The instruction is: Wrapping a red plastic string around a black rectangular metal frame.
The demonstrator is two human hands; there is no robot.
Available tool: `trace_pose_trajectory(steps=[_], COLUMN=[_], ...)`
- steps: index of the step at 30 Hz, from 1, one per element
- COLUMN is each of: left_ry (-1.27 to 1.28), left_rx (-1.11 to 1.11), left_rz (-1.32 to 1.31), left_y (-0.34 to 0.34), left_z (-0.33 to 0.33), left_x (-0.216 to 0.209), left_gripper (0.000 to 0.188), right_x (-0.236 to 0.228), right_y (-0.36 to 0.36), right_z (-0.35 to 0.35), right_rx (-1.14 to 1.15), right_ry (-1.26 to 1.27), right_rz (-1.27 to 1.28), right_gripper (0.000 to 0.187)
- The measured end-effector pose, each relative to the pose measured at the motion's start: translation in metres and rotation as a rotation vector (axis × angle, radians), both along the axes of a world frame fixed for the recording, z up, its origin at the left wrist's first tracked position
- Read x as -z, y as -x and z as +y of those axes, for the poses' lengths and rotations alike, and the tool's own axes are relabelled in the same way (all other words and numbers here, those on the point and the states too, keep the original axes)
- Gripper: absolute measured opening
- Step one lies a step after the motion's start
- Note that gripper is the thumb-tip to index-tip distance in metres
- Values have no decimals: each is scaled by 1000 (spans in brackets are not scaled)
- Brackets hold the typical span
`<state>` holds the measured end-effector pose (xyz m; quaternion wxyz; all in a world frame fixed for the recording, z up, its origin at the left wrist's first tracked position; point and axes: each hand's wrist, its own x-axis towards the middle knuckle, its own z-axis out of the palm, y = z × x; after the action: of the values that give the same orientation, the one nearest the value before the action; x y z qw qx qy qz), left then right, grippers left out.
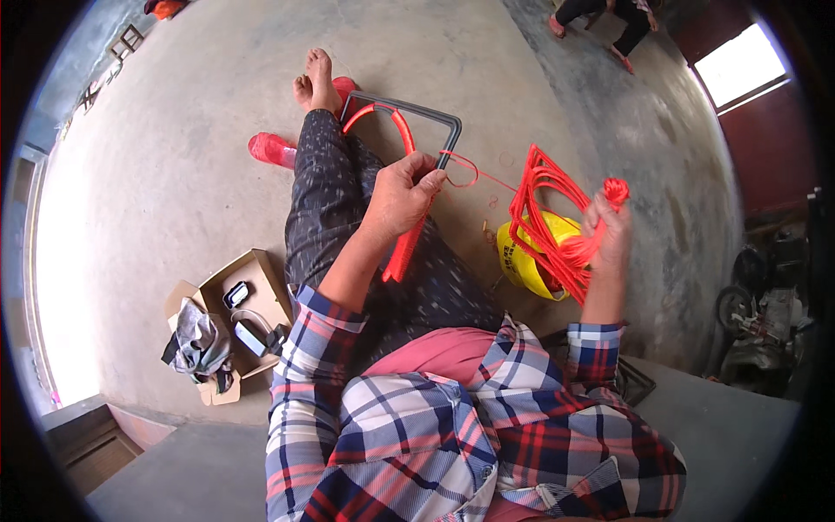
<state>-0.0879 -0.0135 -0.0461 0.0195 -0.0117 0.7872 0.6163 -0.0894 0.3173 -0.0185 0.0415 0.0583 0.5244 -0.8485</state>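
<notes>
My left hand is closed around one side of a dark, angular frame held above my legs. Glossy red cord covers a curved piece inside the frame and a straight part below my hand. In my right hand, off to the right, a looped bundle of red cord is gripped, its knotted end poking out above the fist. A thin red strand runs between the bundle and the frame. Beneath the bundle is a yellow, rounded thing with dark print, partly hidden.
On the floor at left, an open cardboard box contains small devices and a cable, with grey cloth over its edge. A red shoe lies beside my outstretched legs. Another person's legs appear far right; a motorbike stands at right.
</notes>
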Motion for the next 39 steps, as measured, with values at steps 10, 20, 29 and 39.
trace_pose_trajectory(steps=[10, 20, 29, 39], left_ry=[20, -89, 43, -604], left_rx=[24, 19, 35, -145], left_rz=[-20, 24, -57, 6], left_y=[2, -5, -2, -9], left_z=[4, 2, 5, 9], left_x=[-7, -5, 1, -73], left_gripper=[21, 21, 37, 31], right_x=[38, 15, -22, -51], right_y=[-3, 3, -30, 25], right_z=[-68, -136, -149, -111], right_rx=[-152, -412, -538, -526], right_ry=[-467, 105, 44, -798], right_rz=[153, 14, 37, 680], right_gripper=[26, 13, 15, 29])
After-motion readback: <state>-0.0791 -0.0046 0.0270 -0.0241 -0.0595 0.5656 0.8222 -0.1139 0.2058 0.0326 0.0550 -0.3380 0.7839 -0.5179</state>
